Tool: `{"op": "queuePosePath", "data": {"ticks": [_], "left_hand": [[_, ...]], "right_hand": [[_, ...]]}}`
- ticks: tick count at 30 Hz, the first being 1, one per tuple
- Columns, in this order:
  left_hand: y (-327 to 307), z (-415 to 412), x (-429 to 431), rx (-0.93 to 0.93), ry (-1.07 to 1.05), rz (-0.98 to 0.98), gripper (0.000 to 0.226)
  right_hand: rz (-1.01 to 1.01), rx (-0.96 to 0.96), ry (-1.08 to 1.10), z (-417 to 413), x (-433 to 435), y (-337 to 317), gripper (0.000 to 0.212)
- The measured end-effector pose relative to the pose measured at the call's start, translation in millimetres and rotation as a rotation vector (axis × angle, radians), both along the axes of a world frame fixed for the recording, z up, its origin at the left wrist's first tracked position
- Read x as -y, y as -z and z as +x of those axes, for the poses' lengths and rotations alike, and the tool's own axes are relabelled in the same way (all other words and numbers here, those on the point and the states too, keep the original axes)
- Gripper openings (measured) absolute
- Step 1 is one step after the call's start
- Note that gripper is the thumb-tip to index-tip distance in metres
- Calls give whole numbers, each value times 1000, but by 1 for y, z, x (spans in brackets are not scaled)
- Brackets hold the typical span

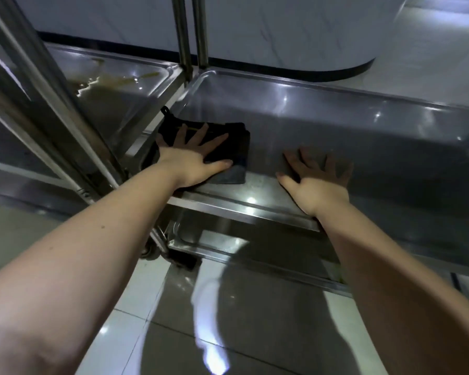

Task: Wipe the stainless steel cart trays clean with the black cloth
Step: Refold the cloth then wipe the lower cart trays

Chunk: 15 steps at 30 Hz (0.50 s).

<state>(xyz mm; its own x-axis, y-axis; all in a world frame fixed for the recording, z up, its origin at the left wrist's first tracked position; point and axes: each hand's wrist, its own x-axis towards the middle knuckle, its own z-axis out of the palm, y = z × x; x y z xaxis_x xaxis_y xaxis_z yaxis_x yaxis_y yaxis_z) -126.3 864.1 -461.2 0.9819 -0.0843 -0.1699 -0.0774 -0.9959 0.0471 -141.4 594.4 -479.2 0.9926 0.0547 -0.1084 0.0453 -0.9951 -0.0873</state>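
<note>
two hands lie flat on the same tray (336, 123), and i read both as spread wide, neither curled round anything. my left hand (192, 155) presses the black cloth (238, 142) at centre left of the frame, fingers (199, 135) splayed straight over it. the cloth lies folded at the tray's left end, close by the corner, its near edge reaching the front rim. my right hand (317, 182) rests bare on the steel just right of centre, also splayed, with a strip of bare tray between it and the cloth. the tray's long axis runs off toward the right edge of the frame, so nearly all its length lies rightward of the cloth, and the right hand sits across that path. i judge the coming stroke belongs to the left hand, sweeping right, and the right hand would have to lift or shift first. at upper left a second tray (152, 63) carries a brownish spill (111, 82), well apart from the cloth.
</note>
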Motion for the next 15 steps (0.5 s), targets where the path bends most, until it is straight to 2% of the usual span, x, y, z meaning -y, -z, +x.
{"op": "queuePosePath", "data": {"ticks": [7,10,12,15], "left_hand": [[-9,-59,11,-85,-84,-5,66],[-11,-60,17,-74,-109,-24,67],[-12,-61,19,-73,-114,-23,67],[-13,-64,21,-70,-120,-18,67]], "right_hand": [[98,42,-8,-6,5,-10,61],[153,6,-114,-19,24,-14,59],[114,-60,-146,-31,52,-19,61],[25,-111,-4,-48,112,-23,64]]}}
